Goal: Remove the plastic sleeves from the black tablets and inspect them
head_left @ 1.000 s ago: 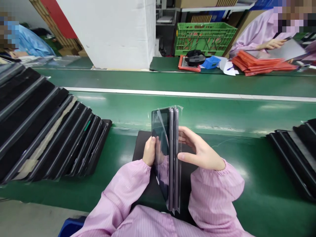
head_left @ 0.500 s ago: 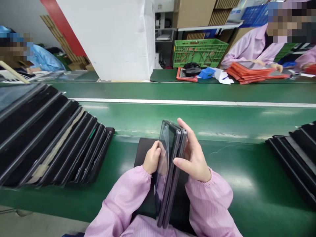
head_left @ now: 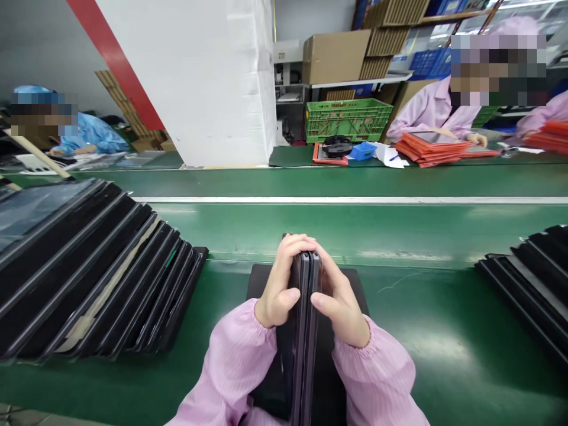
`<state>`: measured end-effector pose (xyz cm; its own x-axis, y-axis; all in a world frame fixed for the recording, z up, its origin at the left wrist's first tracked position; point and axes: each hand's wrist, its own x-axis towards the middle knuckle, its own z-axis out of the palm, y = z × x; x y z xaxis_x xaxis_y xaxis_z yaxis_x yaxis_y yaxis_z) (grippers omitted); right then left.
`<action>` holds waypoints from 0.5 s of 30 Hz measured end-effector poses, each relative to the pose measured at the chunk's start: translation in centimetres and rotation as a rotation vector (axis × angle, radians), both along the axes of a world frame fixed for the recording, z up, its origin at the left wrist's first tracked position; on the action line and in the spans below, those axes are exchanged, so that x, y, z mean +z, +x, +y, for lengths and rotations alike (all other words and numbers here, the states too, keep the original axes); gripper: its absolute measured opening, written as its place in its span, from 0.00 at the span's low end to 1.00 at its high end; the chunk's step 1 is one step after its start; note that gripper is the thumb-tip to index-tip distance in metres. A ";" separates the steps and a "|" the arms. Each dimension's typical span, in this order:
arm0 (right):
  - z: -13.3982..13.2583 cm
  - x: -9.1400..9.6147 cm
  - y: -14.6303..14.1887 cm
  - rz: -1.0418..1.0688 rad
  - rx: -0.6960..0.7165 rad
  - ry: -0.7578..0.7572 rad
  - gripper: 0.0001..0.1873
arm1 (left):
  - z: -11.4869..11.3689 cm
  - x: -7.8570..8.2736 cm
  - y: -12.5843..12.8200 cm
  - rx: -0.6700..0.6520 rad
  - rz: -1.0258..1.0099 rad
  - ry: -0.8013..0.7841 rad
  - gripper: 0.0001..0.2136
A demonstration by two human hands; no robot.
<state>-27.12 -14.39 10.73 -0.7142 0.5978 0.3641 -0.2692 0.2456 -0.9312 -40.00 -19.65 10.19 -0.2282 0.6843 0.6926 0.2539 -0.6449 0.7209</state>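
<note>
Two dark tablets (head_left: 302,331) stand on edge, pressed together, their long edges facing up toward me. My left hand (head_left: 279,278) and my right hand (head_left: 337,296) wrap around them from either side, with fingers meeting over the far top corner. The tablets' faces are hidden, and any plastic film on them is hidden too. Below them lies a black mat (head_left: 352,290), which the tablets' lower end overlaps in view. Pink striped sleeves cover both my wrists.
Rows of black tablets (head_left: 89,266) lean in overlapping lines on the green conveyor belt (head_left: 399,231) to my left, and more (head_left: 528,278) lie to my right. Across the belt, a co-worker's hands (head_left: 477,139) rest beside a stack of orange cases (head_left: 430,151).
The tablets have swung from a tilted pose to nearly upright, and both hands have closed over their top. The view has tipped upward, showing more of the far shelves.
</note>
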 end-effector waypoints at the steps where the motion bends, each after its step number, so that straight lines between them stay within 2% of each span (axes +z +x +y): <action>1: -0.1 0.0 0.0 0.007 0.007 0.003 0.41 | -0.1 0.0 -0.1 -0.014 0.012 0.007 0.25; 7: -0.2 0.2 -0.1 0.048 0.003 0.011 0.35 | 0.2 0.1 -0.2 -0.062 -0.013 0.000 0.25; 11: -0.2 0.1 -0.1 0.008 -0.042 -0.008 0.36 | 0.5 -0.2 -0.2 -0.068 -0.040 0.047 0.24; 15: -0.3 0.0 0.0 -0.009 -0.048 -0.004 0.38 | 0.3 -0.3 -0.1 -0.072 -0.056 0.028 0.26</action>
<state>-27.11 -14.68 10.75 -0.6880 0.6329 0.3551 -0.2483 0.2545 -0.9346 -40.14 -19.35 9.85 -0.2178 0.6806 0.6995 0.1663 -0.6803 0.7138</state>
